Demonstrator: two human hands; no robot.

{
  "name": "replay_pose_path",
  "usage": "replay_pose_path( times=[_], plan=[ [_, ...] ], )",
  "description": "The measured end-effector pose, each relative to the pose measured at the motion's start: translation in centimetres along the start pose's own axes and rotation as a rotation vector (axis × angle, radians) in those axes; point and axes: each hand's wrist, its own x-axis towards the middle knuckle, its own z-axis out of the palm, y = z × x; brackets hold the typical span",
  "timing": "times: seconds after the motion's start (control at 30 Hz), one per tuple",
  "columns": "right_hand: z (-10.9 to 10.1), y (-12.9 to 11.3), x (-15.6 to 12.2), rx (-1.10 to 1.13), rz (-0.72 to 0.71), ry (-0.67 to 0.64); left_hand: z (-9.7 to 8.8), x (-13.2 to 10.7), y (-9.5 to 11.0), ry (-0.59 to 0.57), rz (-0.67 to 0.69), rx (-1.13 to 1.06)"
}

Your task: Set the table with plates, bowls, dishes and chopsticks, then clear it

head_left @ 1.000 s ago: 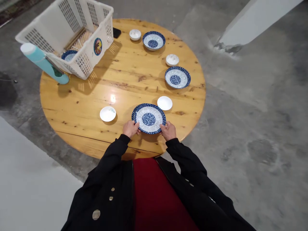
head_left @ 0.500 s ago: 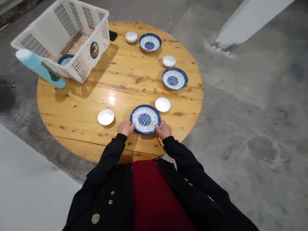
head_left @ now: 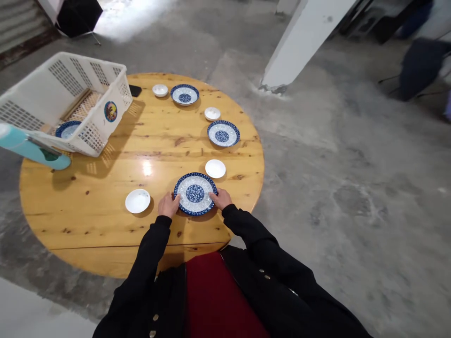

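Note:
A blue-and-white patterned plate (head_left: 195, 193) lies near the front edge of a round wooden table (head_left: 105, 225). My left hand (head_left: 168, 205) grips its left rim and my right hand (head_left: 220, 199) grips its right rim, fingers curled onto the edge. A small white saucer (head_left: 215, 168) sits just behind the plate on the right. Another white saucer (head_left: 137, 201) lies to the left of my left hand.
Two more patterned plates (head_left: 223, 133) (head_left: 184, 94), each with a small white dish (head_left: 212, 113) (head_left: 159, 90) beside it, run along the right and far rim. A white slatted crate (head_left: 63, 110) holding a plate stands at the back left, beside a teal bottle (head_left: 31, 150). A white pillar (head_left: 303, 37) rises beyond.
The camera has tilted up and pulled back, so the table sits lower and further left in view. Both hands stay on the plate's rim; the plate has hardly moved on the table.

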Motion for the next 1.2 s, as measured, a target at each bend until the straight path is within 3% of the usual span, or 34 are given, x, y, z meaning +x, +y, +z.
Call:
replay_pose_path(
  times=[0.17, 0.37, 0.5, 0.7, 0.83, 0.97, 1.07, 1.2],
  plan=[
    [0.6, -0.6, -1.6, 0.061, 0.000, 0.053, 0.1, -0.2, 0.2, -0.024, 0.033, -0.032],
    [1.7, 1.8, -8.7, 0.152, -0.007, 0.099, 1.3, -4.0, -3.1, -0.092, 0.210, -0.223],
    [2.3, 3.4, -13.0, 0.304, 0.004, 0.116, 3.1, -6.9, -4.9, -0.129, 0.238, -0.349],
    [1.2, 4.4, -15.4, 0.440, 0.016, 0.075, 4.1, -9.9, -4.1, -0.097, 0.199, -0.464],
    [-1.0, 5.9, -15.6, 0.502, -0.051, 0.119, 4.1, -11.2, -1.0, -0.087, 0.205, -0.467],
    [-4.8, 9.4, -15.0, 0.556, -0.133, 0.109, 5.6, -12.4, 4.0, -0.034, 0.254, -0.475],
    [-8.8, 13.8, -14.1, 0.575, -0.146, 0.122, 8.5, -13.2, 9.4, -0.020, 0.260, -0.488],
    [-15.1, 21.3, -13.0, 0.539, -0.091, 0.131, 14.1, -14.5, 17.9, -0.053, 0.250, -0.563]
  ],
)
